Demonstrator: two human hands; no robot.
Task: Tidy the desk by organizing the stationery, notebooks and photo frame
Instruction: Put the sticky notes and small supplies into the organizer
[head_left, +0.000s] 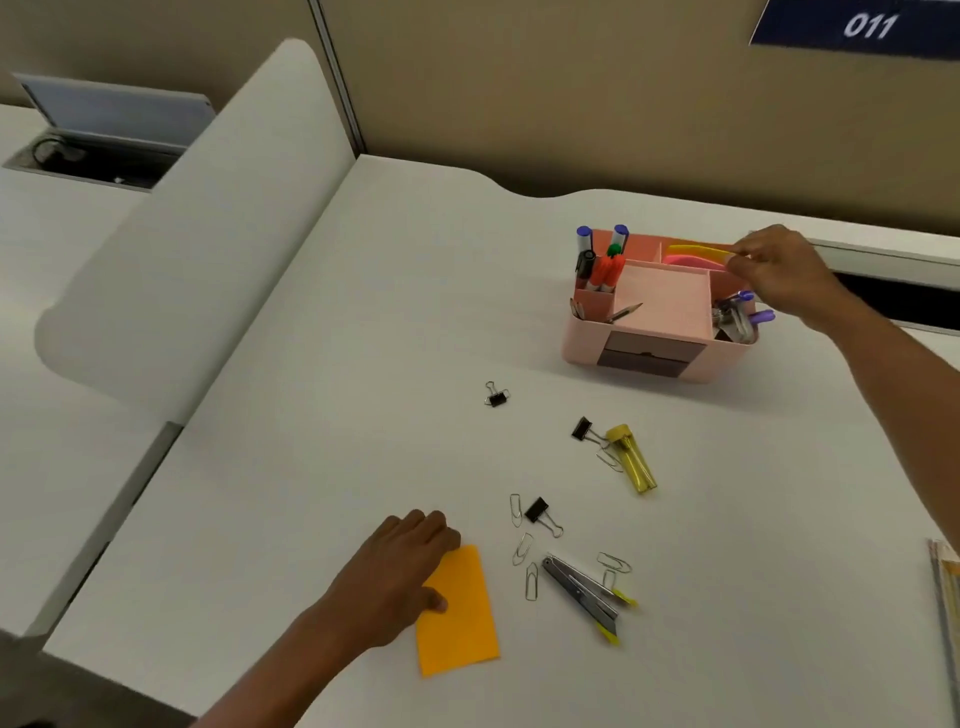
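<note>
A pink desk organizer (660, 306) stands at the back right of the white desk (322, 415), with markers (600, 260) upright in its left slot. My right hand (779, 270) is over its back right compartment, fingers pinched on a yellow sticky note pad (698, 253) that lies above a pink pad. My left hand (405, 566) rests flat on the left edge of an orange sticky note pad (460, 613) near the front. A yellow-handled stapler (587, 592), a yellow staple box (634, 457), binder clips (497, 397) and several paper clips (522, 548) lie scattered between them.
A white curved divider (208, 234) bounds the desk on the left. A beige partition wall rises behind. Notebook edges (945, 597) show at the far right edge. An open cable tray (104, 150) sits on the neighbouring desk at far left.
</note>
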